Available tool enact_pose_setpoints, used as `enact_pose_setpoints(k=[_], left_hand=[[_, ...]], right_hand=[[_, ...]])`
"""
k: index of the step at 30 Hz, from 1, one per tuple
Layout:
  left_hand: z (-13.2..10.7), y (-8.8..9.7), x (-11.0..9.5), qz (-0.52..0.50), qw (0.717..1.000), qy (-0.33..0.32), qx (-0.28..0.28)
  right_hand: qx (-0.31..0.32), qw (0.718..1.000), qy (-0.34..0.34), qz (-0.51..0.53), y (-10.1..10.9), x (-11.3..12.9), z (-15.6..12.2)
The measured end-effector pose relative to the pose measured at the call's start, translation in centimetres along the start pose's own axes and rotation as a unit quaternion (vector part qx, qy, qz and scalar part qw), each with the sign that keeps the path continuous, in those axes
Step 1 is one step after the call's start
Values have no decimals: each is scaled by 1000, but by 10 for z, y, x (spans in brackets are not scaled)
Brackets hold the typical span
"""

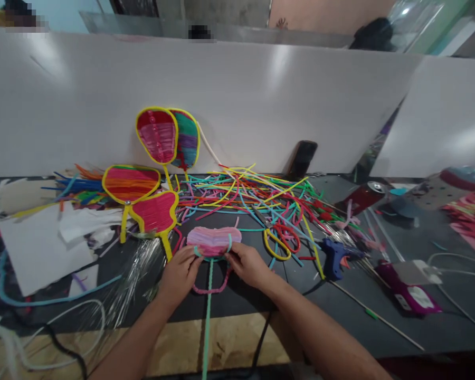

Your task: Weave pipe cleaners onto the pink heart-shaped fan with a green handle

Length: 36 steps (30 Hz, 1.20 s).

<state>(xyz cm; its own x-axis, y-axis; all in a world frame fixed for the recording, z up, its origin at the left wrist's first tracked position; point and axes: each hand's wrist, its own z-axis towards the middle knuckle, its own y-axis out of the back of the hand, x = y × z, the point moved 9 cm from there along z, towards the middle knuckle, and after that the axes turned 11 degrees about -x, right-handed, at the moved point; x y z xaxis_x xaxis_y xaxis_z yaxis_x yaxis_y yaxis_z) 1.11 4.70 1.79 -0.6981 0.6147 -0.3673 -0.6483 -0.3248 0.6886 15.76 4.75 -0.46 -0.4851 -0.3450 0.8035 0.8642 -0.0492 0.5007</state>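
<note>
Between my hands is a small lilac-and-pink striped panel [209, 238] that looks made of pipe cleaners. My left hand [179, 273] pinches its lower left edge, where a mint-green pipe cleaner [209, 311] end curls up. On the other side, my right hand [248, 264] is closed on the lower right edge, by another upright mint-green end. A twisted mint-green length hangs down from the panel's middle toward me. Beneath it lies a bent pink pipe cleaner [211, 291]. The fingertips partly hide the panel's lower edge.
Fan-shaped pieces with yellow rims [157, 134] stand at the back left. Loose pipe cleaners [245, 190] pile along the white partition [237, 95]. Scissors [277, 245], a blue glue gun [336, 258], a phone [302, 160] and a can [366, 196] are to the right. White paper [43, 253] lies left.
</note>
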Motion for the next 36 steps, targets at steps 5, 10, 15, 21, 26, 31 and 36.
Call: enact_pose_setpoints(k=[5, 10, 15, 21, 26, 31, 36], left_hand=[[-1, -1, -2, 4, 1000, -12, -1], [-3, -5, -1, 12, 1000, -14, 12], [-1, -6, -4, 12, 1000, -21, 14], [-1, -4, -3, -2, 1000, -12, 12], [-1, -3, -4, -4, 999, -32, 9], [-2, -3, -3, -2, 999, -43, 7], [0, 1, -7, -22, 999, -46, 7]], right_hand=[[4, 1000, -23, 11, 1, -5, 0], [18, 997, -59, 47, 0, -11, -2], [28, 992, -90, 81, -1, -17, -6], [27, 996, -64, 64, 0, -15, -7], [31, 996, -62, 63, 1, -11, -6], [32, 996, -61, 53, 2, -10, -4], [33, 998, -40, 41, 4, -6, -2]])
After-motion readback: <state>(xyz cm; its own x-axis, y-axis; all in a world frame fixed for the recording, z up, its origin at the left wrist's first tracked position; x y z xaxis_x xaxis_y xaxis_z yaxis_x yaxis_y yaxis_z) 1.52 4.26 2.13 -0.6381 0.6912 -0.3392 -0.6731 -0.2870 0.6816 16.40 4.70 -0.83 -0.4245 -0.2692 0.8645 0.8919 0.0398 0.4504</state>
